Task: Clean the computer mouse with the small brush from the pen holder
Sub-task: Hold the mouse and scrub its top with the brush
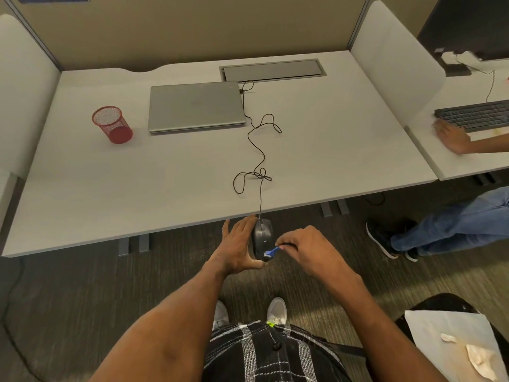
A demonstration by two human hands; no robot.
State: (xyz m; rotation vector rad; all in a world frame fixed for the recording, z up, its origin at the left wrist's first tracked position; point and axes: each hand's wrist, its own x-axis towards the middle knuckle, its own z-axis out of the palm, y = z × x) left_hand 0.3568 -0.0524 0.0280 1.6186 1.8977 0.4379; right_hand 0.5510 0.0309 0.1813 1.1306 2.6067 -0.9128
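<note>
Left hand (240,245) cups mouse (262,238) off-desk, steadying it while right hand (304,248) pinches brush (272,251), bristles at mouse's rear beside left thumb.

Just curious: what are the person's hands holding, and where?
Left hand cradles the computer mouse by its side; right hand pinches the small blue brush by its handle.

A pale grey desk (137,175) stands against a tan partition wall (192,28), with white side dividers (394,59). Dark striped carpet (68,299) covers the floor. A neighbouring desk (468,161) adjoins on the right. Soft, even indoor light.
</note>
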